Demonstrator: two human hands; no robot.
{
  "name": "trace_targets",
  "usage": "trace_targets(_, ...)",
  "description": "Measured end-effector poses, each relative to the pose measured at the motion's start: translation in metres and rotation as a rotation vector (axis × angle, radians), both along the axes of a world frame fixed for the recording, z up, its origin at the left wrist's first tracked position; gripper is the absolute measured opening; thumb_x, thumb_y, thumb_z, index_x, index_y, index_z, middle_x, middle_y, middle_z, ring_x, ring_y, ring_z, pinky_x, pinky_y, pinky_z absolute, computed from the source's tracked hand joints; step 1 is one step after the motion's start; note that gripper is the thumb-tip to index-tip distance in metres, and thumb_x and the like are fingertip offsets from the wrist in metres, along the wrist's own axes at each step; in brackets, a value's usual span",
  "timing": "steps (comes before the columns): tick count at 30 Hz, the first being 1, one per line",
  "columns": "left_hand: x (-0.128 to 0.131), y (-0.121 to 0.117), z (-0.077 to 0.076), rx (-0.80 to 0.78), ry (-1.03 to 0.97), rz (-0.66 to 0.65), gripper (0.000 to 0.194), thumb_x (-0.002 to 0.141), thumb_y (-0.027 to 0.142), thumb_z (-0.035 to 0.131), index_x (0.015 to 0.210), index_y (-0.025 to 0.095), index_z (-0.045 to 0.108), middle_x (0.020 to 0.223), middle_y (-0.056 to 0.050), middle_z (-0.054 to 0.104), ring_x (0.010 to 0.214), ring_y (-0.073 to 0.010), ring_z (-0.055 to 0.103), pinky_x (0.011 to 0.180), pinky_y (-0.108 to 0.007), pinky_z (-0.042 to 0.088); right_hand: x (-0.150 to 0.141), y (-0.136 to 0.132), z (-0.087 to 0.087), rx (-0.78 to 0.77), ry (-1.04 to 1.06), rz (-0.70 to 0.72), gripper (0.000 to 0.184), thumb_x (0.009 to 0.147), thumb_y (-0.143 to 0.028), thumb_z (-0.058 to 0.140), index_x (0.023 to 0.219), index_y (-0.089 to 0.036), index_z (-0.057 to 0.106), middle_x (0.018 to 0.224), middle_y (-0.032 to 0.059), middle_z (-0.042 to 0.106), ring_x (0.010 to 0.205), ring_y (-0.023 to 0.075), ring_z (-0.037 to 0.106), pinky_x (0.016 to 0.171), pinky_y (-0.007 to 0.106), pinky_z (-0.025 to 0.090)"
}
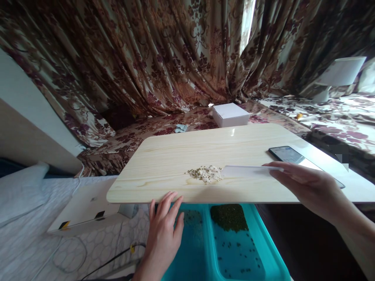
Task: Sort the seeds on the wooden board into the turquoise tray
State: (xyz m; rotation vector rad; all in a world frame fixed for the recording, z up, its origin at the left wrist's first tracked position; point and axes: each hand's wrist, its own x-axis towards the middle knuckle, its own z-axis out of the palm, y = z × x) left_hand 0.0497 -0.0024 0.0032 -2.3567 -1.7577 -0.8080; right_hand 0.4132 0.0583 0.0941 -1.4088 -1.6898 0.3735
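On my remote feed I have the blue tub [209, 242] nearest, my left hand [164, 228] with fingers spread at the near edge of the table [164, 156], my right hand [312, 183], well apart, clamped on a pale scraper [246, 170] reaching left to the grain pile [206, 174] mid-table, and a white box [231, 112] far beyond.

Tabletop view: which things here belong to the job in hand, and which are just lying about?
Apparently in use:
flat pale tool, in the right hand
small pile of bits
light tabletop
divided teal tray

Apparently just lying about:
phone
white box
pale blue cloth
lamp
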Motion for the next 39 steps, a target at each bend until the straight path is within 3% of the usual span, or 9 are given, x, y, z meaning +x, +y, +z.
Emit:
trace_targets(2,0.0,0.0,0.0,0.002,0.003,0.001,0.039,0.097,0.016,0.048,0.132,0.025,0.064,0.14,-0.01,0.064,0.132,-0.0287,0.057,0.115,-0.055,0.032,-0.011,0.003,-0.002,0.027,0.009,-0.023,0.043,0.081,-0.061,0.066,0.092,-0.024,0.083,0.09,0.0092,0.083,0.08,0.0284,0.078,0.079,0.037,0.061)
trace_targets(10,0.0,0.0,0.0,0.007,0.017,-0.006,0.039,0.099,0.016,0.046,0.133,0.024,0.061,0.14,-0.011,0.064,0.133,-0.0284,0.056,0.114,-0.055,0.029,-0.038,0.016,0.004,0.015,-0.009,0.123,0.034,0.085,-0.051,0.063,0.09,-0.023,0.082,0.088,0.0066,0.083,0.082,0.0261,0.079,0.081,0.033,0.062)
trace_targets(14,0.0,0.0,0.0,0.011,0.016,-0.013,0.038,0.099,0.015,0.045,0.134,0.024,0.059,0.14,-0.012,0.063,0.133,-0.0282,0.055,0.113,-0.055,0.03,-0.038,0.016,0.004,0.021,-0.018,0.167,0.04,0.085,-0.057,0.061,0.09,-0.023,0.082,0.087,0.0066,0.083,0.081,0.0268,0.079,0.08,0.036,0.064)
trace_targets(20,0.0,-0.001,0.001,0.008,0.013,-0.016,0.038,0.1,0.016,0.045,0.134,0.024,0.059,0.142,-0.012,0.063,0.135,-0.0271,0.054,0.115,-0.053,0.028,-0.034,0.01,0.006,0.035,-0.049,0.188,0.038,0.088,-0.055,0.062,0.093,-0.022,0.082,0.09,0.0073,0.084,0.08,0.0256,0.08,0.072,0.032,0.064)
trace_targets(25,0.001,-0.001,0.001,0.0,0.007,-0.003,0.038,0.1,0.015,0.045,0.133,0.024,0.059,0.141,-0.011,0.063,0.135,-0.0278,0.054,0.116,-0.055,0.028,-0.035,0.009,0.008,-0.009,-0.053,0.209,0.045,0.089,-0.06,0.06,0.094,-0.021,0.081,0.091,0.0083,0.083,0.084,0.0257,0.079,0.082,0.034,0.063)
trace_targets(34,0.0,0.0,0.0,0.005,0.001,-0.009,0.038,0.099,0.016,0.046,0.134,0.025,0.06,0.141,-0.011,0.063,0.135,-0.0281,0.055,0.116,-0.055,0.029,-0.034,0.001,0.015,-0.037,-0.051,0.286,0.052,0.089,-0.069,0.059,0.095,-0.022,0.082,0.092,0.0084,0.083,0.084,0.0239,0.079,0.081,0.031,0.062)
trace_targets(39,0.0,-0.001,0.001,0.004,-0.002,-0.003,0.038,0.099,0.016,0.046,0.133,0.025,0.061,0.14,-0.011,0.064,0.133,-0.028,0.056,0.117,-0.055,0.029,-0.036,0.005,0.006,-0.055,-0.009,0.355,0.049,0.09,-0.066,0.058,0.098,-0.023,0.082,0.095,0.0086,0.083,0.088,0.0247,0.078,0.084,0.033,0.062)
